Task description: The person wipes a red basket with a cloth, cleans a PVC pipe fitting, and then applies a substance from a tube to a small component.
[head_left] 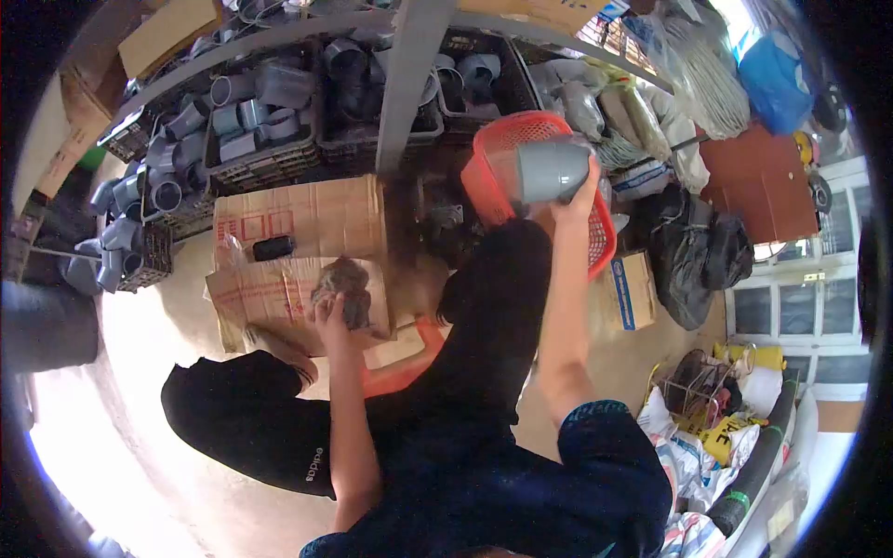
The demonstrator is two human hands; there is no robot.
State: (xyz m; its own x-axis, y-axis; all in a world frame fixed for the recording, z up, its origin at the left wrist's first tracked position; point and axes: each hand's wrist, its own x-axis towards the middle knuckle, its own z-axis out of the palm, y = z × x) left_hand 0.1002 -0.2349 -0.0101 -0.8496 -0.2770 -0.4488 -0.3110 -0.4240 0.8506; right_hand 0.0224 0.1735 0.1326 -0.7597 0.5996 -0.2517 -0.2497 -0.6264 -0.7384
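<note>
My right hand (579,193) grips a large grey plastic pipe fitting (547,171) by its right end. The fitting is held over a red plastic basket (491,172), whose contents are mostly hidden. On the cardboard box (302,214) in front of me lies a crumpled grey-brown rag (342,286). My left hand (329,314) has its fingers curled on the near edge of this rag. A black phone-like object (273,247) rests on the same box, left of the rag.
Black crates (265,153) full of grey pipe fittings line the back, under a metal rack post (409,84). At right are a small carton (629,290), a black bag (693,251) and white sacks (684,451). A red stool-like object (409,358) is partly under me.
</note>
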